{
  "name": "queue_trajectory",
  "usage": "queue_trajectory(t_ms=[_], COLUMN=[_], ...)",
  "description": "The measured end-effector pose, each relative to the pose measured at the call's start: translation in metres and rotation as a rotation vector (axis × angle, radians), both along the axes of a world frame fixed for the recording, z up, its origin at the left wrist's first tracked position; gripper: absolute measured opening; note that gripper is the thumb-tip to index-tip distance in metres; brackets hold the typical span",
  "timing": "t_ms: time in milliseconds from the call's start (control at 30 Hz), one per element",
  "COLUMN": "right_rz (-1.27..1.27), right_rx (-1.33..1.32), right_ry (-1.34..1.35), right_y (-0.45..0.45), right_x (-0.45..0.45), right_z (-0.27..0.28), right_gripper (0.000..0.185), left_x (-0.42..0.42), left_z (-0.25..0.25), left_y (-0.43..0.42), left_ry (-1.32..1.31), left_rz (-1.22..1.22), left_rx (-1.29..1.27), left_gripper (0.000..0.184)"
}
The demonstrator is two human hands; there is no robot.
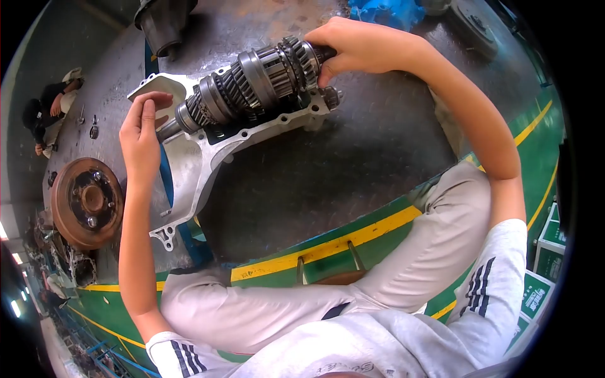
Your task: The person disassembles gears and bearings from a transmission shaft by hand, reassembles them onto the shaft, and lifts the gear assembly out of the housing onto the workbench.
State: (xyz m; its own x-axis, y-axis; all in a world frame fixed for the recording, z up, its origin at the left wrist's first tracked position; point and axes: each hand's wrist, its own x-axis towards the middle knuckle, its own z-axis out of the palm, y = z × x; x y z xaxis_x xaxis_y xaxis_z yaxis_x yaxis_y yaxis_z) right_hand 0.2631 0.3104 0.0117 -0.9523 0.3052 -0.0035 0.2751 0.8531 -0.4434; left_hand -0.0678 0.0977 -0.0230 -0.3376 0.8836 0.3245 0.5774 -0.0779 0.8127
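A gear shaft assembly (252, 80), with several metal gears stacked along it, lies slantwise over an open silver transmission housing (211, 157). My right hand (356, 47) is closed on the shaft's right end, thumb below and fingers above. At the other end, the narrow shaft tip (169, 130) meets the palm side of my left hand (142, 129). That hand's fingers are loosely curved and apart, not wrapped round the tip. The gears' undersides are hidden inside the housing.
A rusty brake drum (91, 201) sits on the metal bench (283, 208) at left. A dark bell-shaped casting (165, 25) stands at the back, with a blue part (387, 12) farther right. Another person (53, 107) is at the far left. Green boxes (539, 293) are stacked at right.
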Motion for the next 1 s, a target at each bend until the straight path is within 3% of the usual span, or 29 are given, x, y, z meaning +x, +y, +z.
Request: queue_trajectory(t_ms=[267,367,433,500,567,633,667,700,767,833,967,1000], right_rz=[0.011,-0.014,-0.061,-0.034,0.02,0.06,0.003,-0.05,-0.026,-0.082,-0.234,-0.277], right_rx=[-0.007,-0.079,0.021,0.088,0.12,0.165,0.16,0.158,0.199,0.254,0.217,0.158], right_ry=[-0.115,-0.315,-0.468,-0.521,-0.575,-0.626,-0.624,-0.622,-0.579,-0.774,-0.739,-0.67], right_y=[-0.032,-0.042,-0.058,-0.063,-0.072,-0.082,-0.086,-0.091,-0.085,-0.101,-0.121,-0.114], right_x=[0.004,-0.007,-0.019,-0.032,-0.046,-0.063,-0.071,-0.079,-0.084,-0.098,-0.094,-0.087], right_z=[0.078,0.123,0.142,0.164,0.187,0.206,0.205,0.204,0.203,0.216,0.231,0.232], right_gripper=[0.032,0.044,0.046,0.051,0.053,0.054,0.054,0.054,0.054,0.053,0.054,0.052], left_x=[-0.004,-0.007,-0.007,-0.008,-0.004,-0.006,0.011,0.013,0.003,0.003,-0.003,-0.009], left_z=[-0.008,-0.012,-0.015,-0.018,-0.028,-0.035,-0.023,-0.034,-0.043,-0.042,-0.02,-0.01], left_y=[0.002,0.004,0.001,0.001,0.003,0.002,-0.007,-0.002,0.002,0.004,-0.002,-0.005], left_ry=[0.025,0.022,0.01,-0.099,-0.431,-0.19,-0.145,-0.033,-0.033,0.013,-0.133,-0.061], left_rz=[-0.052,-0.095,-0.107,-0.091,-0.02,0.037,0.153,0.177,0.17,0.156,0.031,0.042], left_rx=[-0.038,-0.003,0.023,0.051,0.121,0.213,0.125,0.226,0.177,0.273,0.299,0.34], left_gripper=[0.032,0.033,0.036,0.037,0.038,0.039,0.045,0.053,0.062,0.068,0.073,0.075])
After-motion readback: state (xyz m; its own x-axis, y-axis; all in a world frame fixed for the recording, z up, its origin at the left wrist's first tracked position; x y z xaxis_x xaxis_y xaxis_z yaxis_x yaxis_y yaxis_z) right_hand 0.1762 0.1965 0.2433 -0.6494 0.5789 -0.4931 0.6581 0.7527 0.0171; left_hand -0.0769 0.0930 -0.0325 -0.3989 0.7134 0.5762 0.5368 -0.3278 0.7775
